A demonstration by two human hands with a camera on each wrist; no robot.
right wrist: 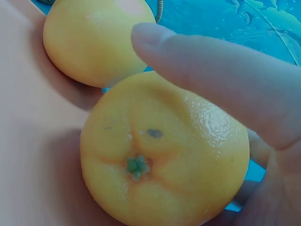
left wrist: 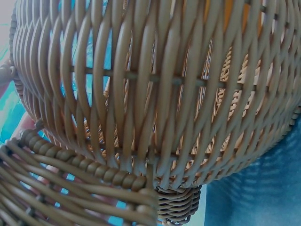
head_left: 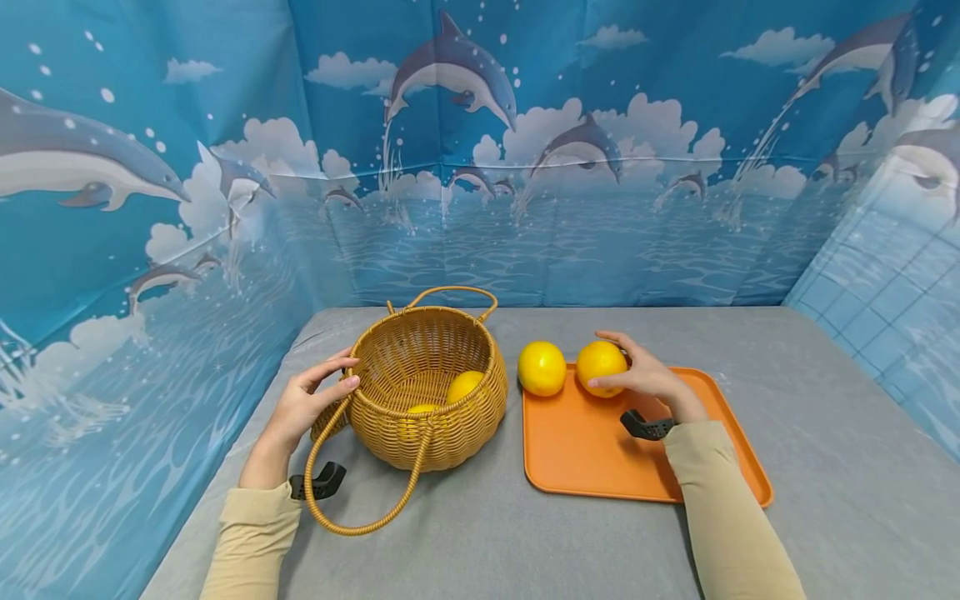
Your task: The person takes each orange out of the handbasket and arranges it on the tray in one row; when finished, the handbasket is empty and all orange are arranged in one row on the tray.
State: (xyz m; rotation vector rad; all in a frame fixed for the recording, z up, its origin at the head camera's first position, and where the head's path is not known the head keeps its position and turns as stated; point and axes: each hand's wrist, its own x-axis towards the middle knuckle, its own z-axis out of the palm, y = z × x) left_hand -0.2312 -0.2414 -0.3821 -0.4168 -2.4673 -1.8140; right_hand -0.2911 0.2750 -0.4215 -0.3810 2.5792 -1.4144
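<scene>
A round wicker basket stands left of centre, its mouth facing up and toward me. Inside it two yellow oranges show, one mostly hidden by the front wall. My left hand grips the basket's left rim, fingertips over the edge; in the left wrist view the weave hides most of the hand. On the right, my right hand holds an orange between thumb and fingers, at the back edge of an orange tray. Another orange sits just left of it at the tray's corner.
One basket handle droops over the near side and the other handle rises at the back. A woven flap hangs at the basket's left. Grey cloth covers the table, with a dolphin-print curtain behind.
</scene>
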